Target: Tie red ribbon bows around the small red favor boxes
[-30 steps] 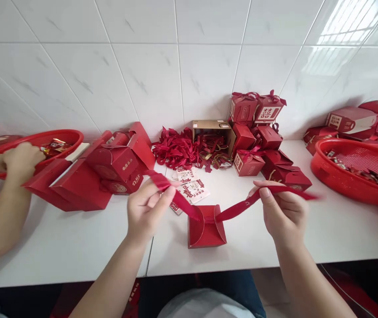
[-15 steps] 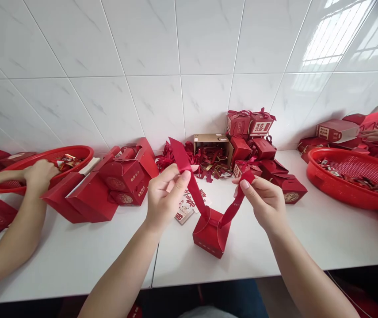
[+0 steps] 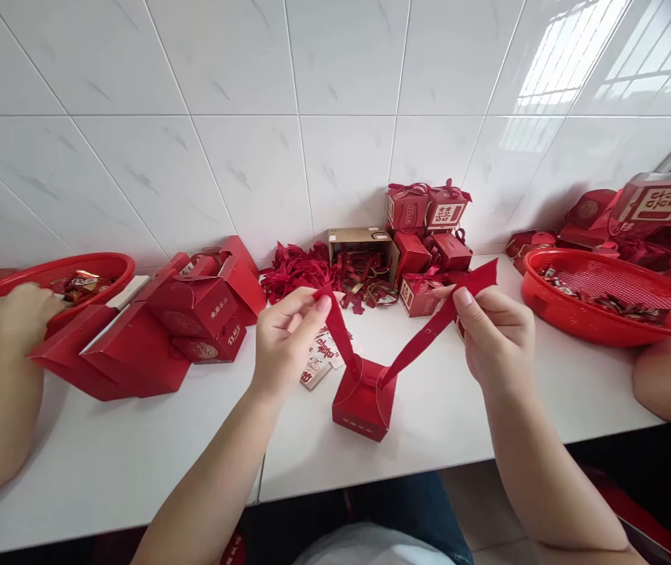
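Observation:
A small red gift box (image 3: 363, 400) stands on the white table (image 3: 135, 463) in front of me. A red ribbon (image 3: 429, 333) is threaded through the box's top and runs out to both sides. My left hand (image 3: 288, 337) pinches the left end of the ribbon, held up above the box. The longer right end is gripped by my right hand (image 3: 494, 333), with its tip sticking out past the fingers. Small printed cards (image 3: 319, 362) lie just left of the box.
A pile of red ribbons (image 3: 300, 271) and a brown carton (image 3: 362, 239) sit at the wall, beside stacked red boxes (image 3: 426, 235). Red baskets stand at the left (image 3: 46, 271) and right (image 3: 611, 302). Another person's hand (image 3: 14, 314) works at the left; an arm (image 3: 665, 380) rests at the right.
My right hand slid farther out along the ribbon and pulled it to the right. The left end is shorter in my left hand. The box has shifted a little.

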Demonstrator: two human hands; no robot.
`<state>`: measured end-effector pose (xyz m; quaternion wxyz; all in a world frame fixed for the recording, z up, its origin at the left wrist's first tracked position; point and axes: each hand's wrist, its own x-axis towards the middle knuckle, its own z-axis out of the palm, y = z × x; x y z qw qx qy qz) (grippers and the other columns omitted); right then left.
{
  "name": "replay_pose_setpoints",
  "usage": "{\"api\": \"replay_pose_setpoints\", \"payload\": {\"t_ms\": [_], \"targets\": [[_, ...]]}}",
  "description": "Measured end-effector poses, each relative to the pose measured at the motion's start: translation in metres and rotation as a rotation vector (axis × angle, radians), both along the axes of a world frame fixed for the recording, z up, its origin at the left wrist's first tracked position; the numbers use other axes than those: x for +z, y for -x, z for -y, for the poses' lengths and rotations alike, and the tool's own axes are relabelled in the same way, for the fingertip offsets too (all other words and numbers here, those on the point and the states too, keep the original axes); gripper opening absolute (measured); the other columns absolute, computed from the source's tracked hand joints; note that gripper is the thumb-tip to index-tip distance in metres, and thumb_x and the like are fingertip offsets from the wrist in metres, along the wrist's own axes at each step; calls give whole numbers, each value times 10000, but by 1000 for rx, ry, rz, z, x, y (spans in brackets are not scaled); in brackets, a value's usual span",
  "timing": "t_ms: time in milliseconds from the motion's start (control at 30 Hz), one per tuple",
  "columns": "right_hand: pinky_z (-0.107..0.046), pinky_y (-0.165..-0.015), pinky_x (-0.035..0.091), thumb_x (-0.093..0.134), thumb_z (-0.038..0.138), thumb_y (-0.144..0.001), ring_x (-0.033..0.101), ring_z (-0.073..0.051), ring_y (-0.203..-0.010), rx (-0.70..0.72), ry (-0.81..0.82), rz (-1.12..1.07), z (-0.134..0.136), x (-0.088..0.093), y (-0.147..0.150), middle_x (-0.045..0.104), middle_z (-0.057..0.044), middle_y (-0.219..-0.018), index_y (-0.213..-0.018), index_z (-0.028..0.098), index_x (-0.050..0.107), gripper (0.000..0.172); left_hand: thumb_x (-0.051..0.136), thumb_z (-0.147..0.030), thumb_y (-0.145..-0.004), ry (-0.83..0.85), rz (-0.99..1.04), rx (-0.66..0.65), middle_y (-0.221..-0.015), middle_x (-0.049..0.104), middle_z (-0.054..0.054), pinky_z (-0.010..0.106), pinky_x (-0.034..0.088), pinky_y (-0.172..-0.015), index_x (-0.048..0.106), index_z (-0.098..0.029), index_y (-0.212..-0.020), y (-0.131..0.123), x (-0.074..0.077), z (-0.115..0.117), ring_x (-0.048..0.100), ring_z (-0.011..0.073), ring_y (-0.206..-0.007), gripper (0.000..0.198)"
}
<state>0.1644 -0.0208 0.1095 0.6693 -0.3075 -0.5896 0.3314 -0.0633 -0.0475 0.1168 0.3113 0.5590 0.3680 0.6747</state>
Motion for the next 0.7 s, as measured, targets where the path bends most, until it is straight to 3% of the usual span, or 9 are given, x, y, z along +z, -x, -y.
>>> {"api": "replay_pose_setpoints", "payload": {"t_ms": [200, 367, 700], "targets": [[-344, -727, 503, 647, 422, -885, 639, -201, -779, 101, 42, -9, -5, 7, 4, 707, -25, -774, -884, 250, 784, 220, 723, -317, -822, 29, 8, -114, -783, 695, 22, 282, 485, -753, 776, -233, -755, -6, 17, 4, 624, 163, -795, 120], [-351, -744, 485, 637, 411, -898, 632, -206, -788, 163, 52, -20, -6, 10, 12, 702, -28, -767, -874, 256, 793, 222, 798, -279, -739, 82, 114, -74, -732, 703, -9, 244, 476, -679, 771, -239, -805, -13, 15, 0, 601, 126, -715, 81], [-340, -733, 461, 629, 424, -899, 562, -173, -720, 125, -13, 40, -6, 9, 18, 589, -11, -719, -882, 268, 789, 225, 746, -328, -804, 19, 95, -28, -607, 559, -45, 220, 383, -597, 725, -218, -713, -10, 12, -2, 458, 90, -614, 144]]}}
